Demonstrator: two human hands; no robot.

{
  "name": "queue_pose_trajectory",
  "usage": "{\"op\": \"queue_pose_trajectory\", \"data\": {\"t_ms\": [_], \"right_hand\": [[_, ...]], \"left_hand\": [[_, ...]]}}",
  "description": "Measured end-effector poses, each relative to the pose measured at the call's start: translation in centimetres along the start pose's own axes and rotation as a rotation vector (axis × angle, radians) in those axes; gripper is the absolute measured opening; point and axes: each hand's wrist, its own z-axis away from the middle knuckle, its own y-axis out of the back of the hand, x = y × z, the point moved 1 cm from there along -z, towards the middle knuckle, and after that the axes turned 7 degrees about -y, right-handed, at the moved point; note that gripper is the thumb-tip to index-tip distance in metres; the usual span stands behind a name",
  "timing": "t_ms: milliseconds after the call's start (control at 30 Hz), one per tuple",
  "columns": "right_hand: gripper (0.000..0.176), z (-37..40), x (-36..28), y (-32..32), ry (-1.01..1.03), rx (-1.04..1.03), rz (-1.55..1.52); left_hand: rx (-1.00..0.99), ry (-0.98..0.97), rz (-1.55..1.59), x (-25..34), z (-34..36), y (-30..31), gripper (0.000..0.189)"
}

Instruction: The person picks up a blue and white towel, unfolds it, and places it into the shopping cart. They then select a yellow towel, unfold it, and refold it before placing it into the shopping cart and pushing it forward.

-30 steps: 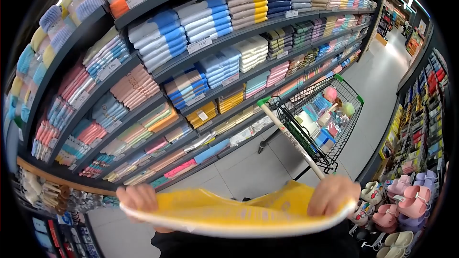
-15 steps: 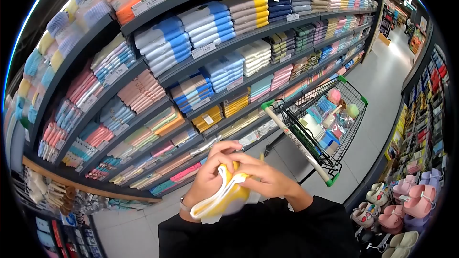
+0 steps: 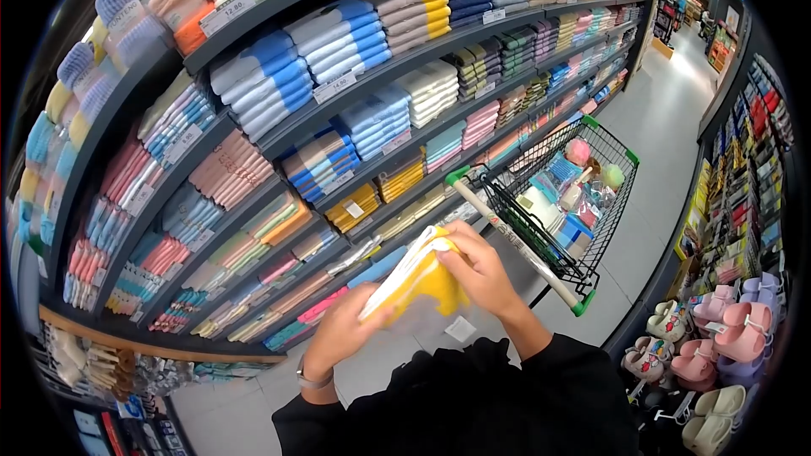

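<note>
A folded towel (image 3: 422,287), yellow and pale grey with white edges, is held between my two hands in front of my chest. My left hand (image 3: 342,329) grips its lower left end, with the fingers partly hidden behind the cloth. At the upper right corner my right hand (image 3: 475,263) pinches the towel, thumb on the near face. A small white tag (image 3: 460,329) hangs below the towel. Beyond my hands stand shelves with stacked folded towels, among them a yellow stack (image 3: 353,207).
A shopping cart (image 3: 583,274) with several goods in it stands ahead to the right. Long towel shelving (image 3: 279,148) runs along the left. Clogs (image 3: 697,355) hang at the lower right, and a tiled aisle (image 3: 650,169) leads away past the cart.
My hands have moved apart, and the bunched towel is now stretched flatter between them. The right hand has risen to the towel's upper corner; the left has shifted lower left. The view has shifted slightly.
</note>
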Motion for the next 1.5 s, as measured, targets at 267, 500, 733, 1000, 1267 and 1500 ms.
{"op": "queue_pose_trajectory", "data": {"t_ms": [267,500,733,1000,1267,1500], "right_hand": [[0.019,-0.4,-0.5,-0.4,0.080,-0.075,0.069],[0.029,0.6,-0.3,-2.7,0.066,-0.160,-0.032],[0.043,0.8,-0.3,-2.1,-0.073,-0.178,-0.224],[0.057,2.3,3.6,-1.0,-0.504,-0.772,-0.076],[0.061,5.1,6.0,-2.1,-0.630,-0.945,-0.181],[0.056,6.4,7.2,-3.1,-0.624,-0.954,-0.187]], "left_hand": [[0.140,-0.257,-0.089,0.4,1.2,3.0,0.025],[0.205,-0.322,-0.242,1.5,-1.9,0.1,0.035],[0.187,-0.446,-0.231,0.1,-3.3,-0.9,0.023],[0.164,-0.533,-0.117,2.6,-1.8,2.7,0.018],[0.101,-0.395,0.030,1.6,-0.7,4.5,0.019],[0.103,-0.142,0.183,-0.8,-2.4,5.7,0.019]]}}
